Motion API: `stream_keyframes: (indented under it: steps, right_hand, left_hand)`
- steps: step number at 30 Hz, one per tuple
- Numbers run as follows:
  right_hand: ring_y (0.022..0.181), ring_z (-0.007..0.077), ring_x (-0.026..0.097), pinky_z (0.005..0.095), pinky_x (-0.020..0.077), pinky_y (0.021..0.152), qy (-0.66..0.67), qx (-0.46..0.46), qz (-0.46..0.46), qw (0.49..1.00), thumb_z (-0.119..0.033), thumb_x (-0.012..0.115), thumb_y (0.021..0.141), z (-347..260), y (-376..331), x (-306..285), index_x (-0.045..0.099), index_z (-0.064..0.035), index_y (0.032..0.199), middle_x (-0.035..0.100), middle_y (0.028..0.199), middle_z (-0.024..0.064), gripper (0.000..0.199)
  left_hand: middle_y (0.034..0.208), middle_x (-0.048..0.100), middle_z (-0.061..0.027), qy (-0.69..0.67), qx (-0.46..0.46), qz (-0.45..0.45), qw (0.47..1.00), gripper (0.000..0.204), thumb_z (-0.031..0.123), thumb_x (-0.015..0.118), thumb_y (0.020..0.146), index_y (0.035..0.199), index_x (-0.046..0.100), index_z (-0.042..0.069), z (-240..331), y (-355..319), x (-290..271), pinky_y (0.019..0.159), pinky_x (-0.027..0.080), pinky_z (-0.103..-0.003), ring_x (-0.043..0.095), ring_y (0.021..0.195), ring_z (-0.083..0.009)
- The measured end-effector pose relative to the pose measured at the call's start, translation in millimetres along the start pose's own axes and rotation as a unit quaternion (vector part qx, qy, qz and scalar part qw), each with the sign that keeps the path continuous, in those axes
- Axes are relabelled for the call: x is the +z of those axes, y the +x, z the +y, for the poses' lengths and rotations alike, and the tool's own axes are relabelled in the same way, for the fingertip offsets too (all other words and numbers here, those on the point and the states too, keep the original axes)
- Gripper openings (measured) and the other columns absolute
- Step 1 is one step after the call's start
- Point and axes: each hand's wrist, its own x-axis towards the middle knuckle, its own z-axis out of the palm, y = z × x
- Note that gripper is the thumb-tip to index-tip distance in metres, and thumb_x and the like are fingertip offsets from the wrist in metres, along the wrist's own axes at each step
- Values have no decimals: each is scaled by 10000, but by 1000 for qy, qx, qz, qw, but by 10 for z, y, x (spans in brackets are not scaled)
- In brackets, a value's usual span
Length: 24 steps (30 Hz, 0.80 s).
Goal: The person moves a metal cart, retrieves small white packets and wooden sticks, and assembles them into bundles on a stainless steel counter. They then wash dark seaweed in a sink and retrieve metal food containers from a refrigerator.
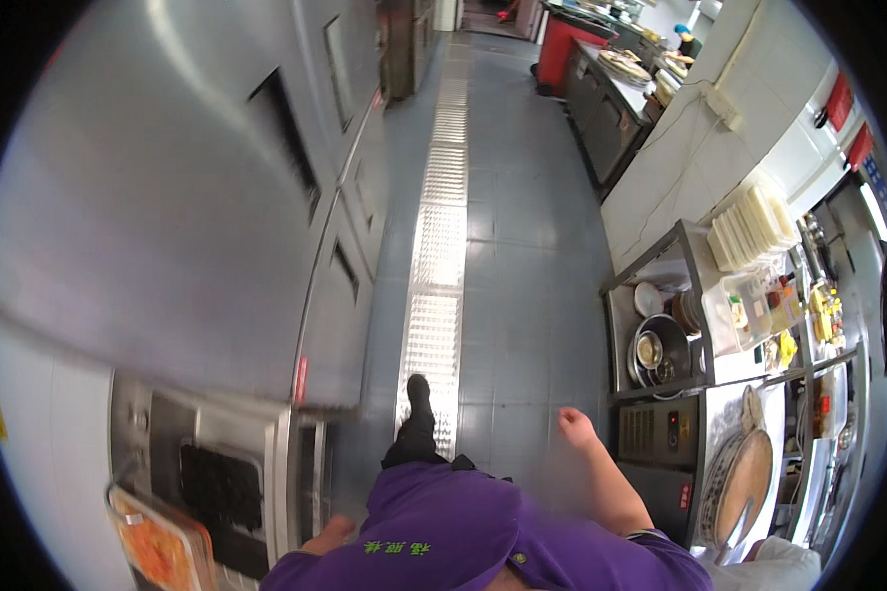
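Right hand (574, 426) swings clenched and empty near the steel counter (708, 379) (left hand's grip hidden).

Right hand (576, 426) loosely curled, raised at the side on a bent arm; left hand (327, 537) low, mostly hidden.

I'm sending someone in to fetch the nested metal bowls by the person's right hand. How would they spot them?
Along the right side of the aisle runs a steel counter. In its open shelf, just beyond the raised right hand, sits a stack of round metal bowls. Unlike the white plate behind it, it is grey and deep, with small bowls nested inside.
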Motion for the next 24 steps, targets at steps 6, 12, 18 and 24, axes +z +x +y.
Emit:
stream_keyframes:
  steps: [6, 12, 18, 24]
  right_hand:
    - [711, 225, 667, 351, 542, 693, -151, 111, 4, 982, -231, 579, 880, 262, 171, -328, 673, 10, 1072, 706, 820, 123, 322]
    - [681, 244, 622, 380, 495, 621, 19, 377, -82, 922, -256, 567, 872, -233, 732, -134, 687, -7, 978, 663, 769, 106, 296]
    - [849, 338, 642, 436, 512, 748, -26, 309, -90, 947, -289, 553, 845, -713, 3258, -562, 696, -8, 945, 678, 905, 182, 330]
    - [1081, 403, 611, 462, 488, 943, -77, 59, 107, 989, -324, 541, 856, -2883, 7099, -2570, 674, -16, 1077, 665, 1111, 234, 401]
  left_hand:
    - [1136, 644, -270, -139, 4, 138, 981, 450, 358, 471, 892, 1005, 709, -8, 1353, 1047, -3665, 926, 479, -500, 611, 1073, -428]
    - [977, 672, -225, -249, 109, 394, 878, 419, 374, 467, 955, 929, 655, 1, 2850, 1408, -7967, 845, 475, -445, 629, 952, -374]
    - [802, 658, -159, -363, 97, 370, 850, 312, 265, 472, 919, 846, 631, 7, 3673, 2205, -9894, 758, 494, -424, 620, 777, -281]
    - [858, 674, -195, 189, 234, 265, 916, 264, 283, 534, 841, 783, 670, 64, 2845, 2934, -9275, 768, 517, -487, 660, 894, -377]
